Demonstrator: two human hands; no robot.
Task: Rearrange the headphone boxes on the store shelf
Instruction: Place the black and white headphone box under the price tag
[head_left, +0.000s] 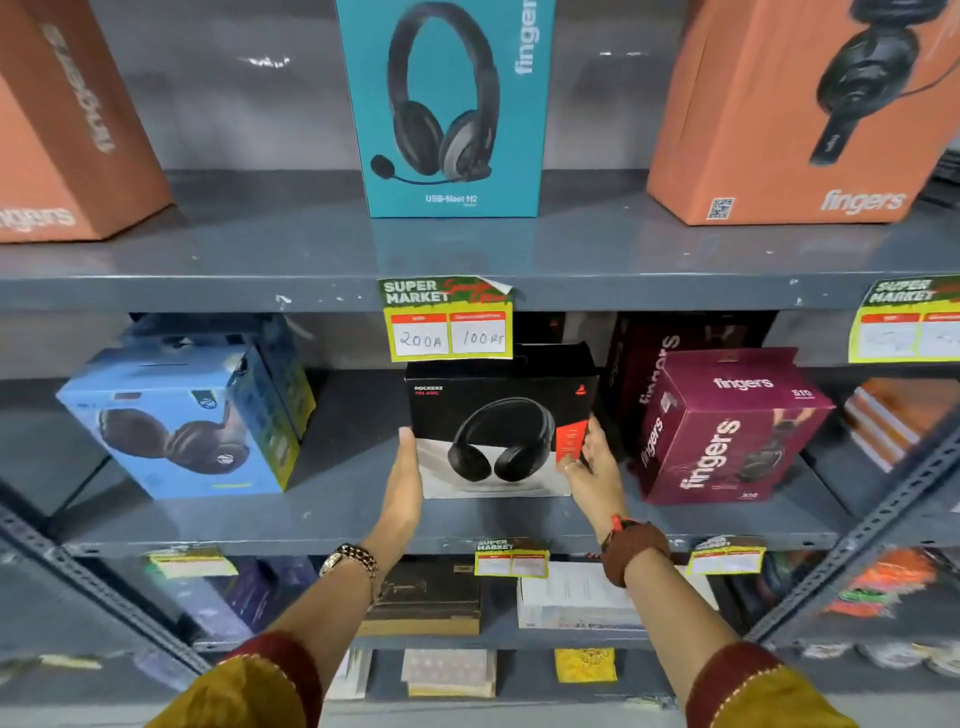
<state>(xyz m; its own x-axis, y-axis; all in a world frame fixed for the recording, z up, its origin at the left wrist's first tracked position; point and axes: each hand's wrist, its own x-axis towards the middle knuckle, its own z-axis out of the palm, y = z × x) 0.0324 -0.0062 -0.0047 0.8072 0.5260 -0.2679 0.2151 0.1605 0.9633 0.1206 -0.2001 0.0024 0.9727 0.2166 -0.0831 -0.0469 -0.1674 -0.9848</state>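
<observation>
A black headphone box (498, 421) stands upright in the middle of the grey middle shelf (337, 499). My left hand (405, 478) lies flat against its left side and my right hand (595, 467) presses its right side, so both hold it between them. Left of it sits a light blue headphone box (176, 426), turned at an angle. To the right is a maroon box (727, 426), with another dark one behind it. On the upper shelf stand a teal headset box (447, 104) and two orange boxes (800, 104) (67, 124).
A yellow and green price tag (449, 322) hangs from the upper shelf edge, covering the black box's top. Slanted metal braces (862, 525) cross the lower corners. The lower shelf holds flat boxes (426, 597) and more price tags. Orange items are stacked at far right.
</observation>
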